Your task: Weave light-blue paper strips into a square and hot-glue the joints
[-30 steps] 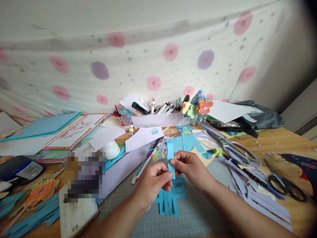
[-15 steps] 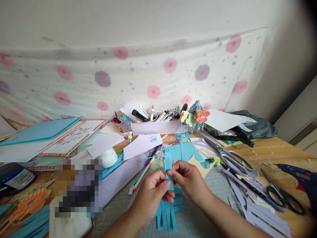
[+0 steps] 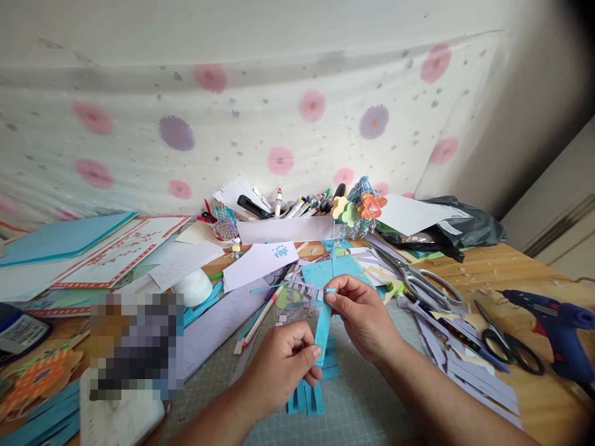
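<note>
Between my hands a blue paper strip (image 3: 323,324) is held up at a slight tilt. My left hand (image 3: 292,356) is closed, pinching its lower end between thumb and fingers. At the upper end, my right hand (image 3: 360,313) pinches the strip, also closed. Below and behind them, several blue paper strips (image 3: 304,399) lie on the grey cutting mat (image 3: 367,402), partly hidden by my left hand. A larger blue paper sheet (image 3: 341,269) rests just beyond my right hand, close to small lilac paper pieces (image 3: 307,297).
To the right are large scissors (image 3: 430,288), black-handled scissors (image 3: 509,344), a blue glue gun (image 3: 553,316) and lilac paper scraps (image 3: 478,378). A long lilac strip (image 3: 218,328) and a white cup-shaped object (image 3: 193,287) are on the left. Markers (image 3: 307,207) stand at the back.
My right hand has shifted up to the top end of the strip while my left stays low. The hands are farther apart, and the strip now leans right. The view has shifted slightly.
</note>
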